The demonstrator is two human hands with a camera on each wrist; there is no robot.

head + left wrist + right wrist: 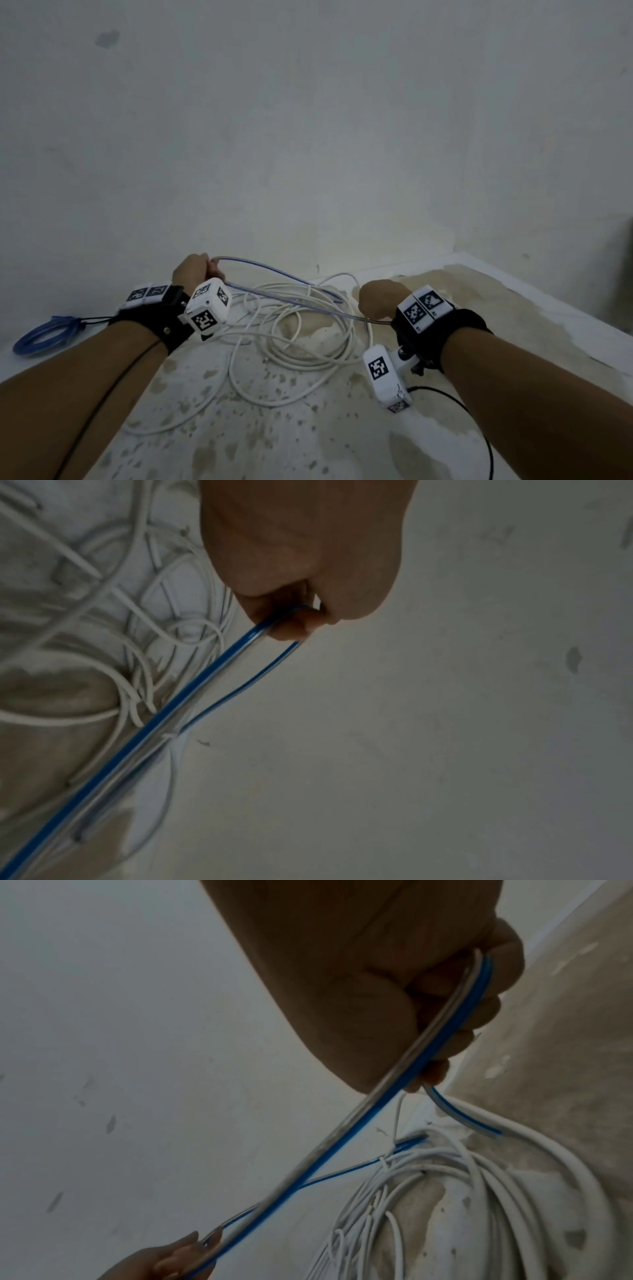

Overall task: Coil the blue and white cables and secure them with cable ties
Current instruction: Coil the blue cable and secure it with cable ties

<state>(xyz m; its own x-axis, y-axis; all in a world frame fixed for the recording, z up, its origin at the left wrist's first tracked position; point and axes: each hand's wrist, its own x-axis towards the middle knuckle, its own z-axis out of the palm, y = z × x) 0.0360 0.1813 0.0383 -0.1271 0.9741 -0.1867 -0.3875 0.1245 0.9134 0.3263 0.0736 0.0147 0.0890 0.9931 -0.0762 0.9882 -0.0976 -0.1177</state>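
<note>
Both forearms are seen nearest in the head view, each strapped with a black wrist band carrying white marker-printed blocks. A thin blue-and-clear striped cable [274,274] is stretched between the left hand [195,270] and the right hand [378,298], above a stained, pale surface whose kind cannot be told. Beneath that span a loose tangle of thin white cable [294,329] is spread out on the surface. Far to the left, a coiled blue cable bundle [41,334] is seen lying apart, bound with a black cable tie [90,320].

From the left wrist view, the left hand [308,561] is shown closed, its fingertips pinching the striped cable [205,680] where it is folded into a narrow loop. Two runs are led away from the fingers toward the lower left, past the white cable [137,631].

From the right wrist view, the right hand [394,988] is shown curled into a fist around the striped cable [377,1112], with a short free end left sticking out below the fingers. The taut run is carried down to the left hand [164,1259], whose fingers are closed on it. White cable loops [479,1191] are seen heaped at the lower right.
</note>
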